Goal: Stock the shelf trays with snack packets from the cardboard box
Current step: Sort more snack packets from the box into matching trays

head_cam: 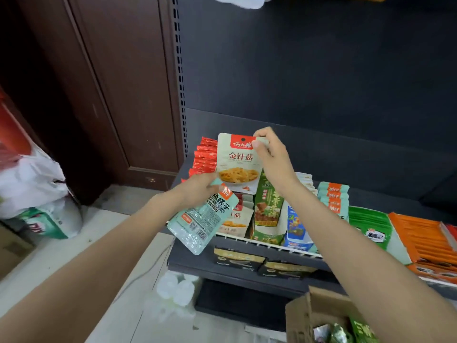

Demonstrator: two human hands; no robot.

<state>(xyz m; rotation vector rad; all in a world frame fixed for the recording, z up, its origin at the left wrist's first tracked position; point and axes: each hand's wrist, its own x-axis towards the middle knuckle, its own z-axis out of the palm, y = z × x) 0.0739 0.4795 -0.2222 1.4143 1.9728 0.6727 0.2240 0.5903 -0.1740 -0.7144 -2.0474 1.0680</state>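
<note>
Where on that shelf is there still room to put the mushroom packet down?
Bare dark shelf shows behind the teal-and-orange packets and the green packets, up to the back panel. The front rows are crowded, from the red packets to the orange packets. The right hand pinches the mushroom packet above matching ones.

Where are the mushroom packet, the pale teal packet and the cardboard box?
mushroom packet [238, 164]: head view, on its printed front.
pale teal packet [201, 222]: head view, on its label side.
cardboard box [300, 318]: head view, on its left wall.
</note>
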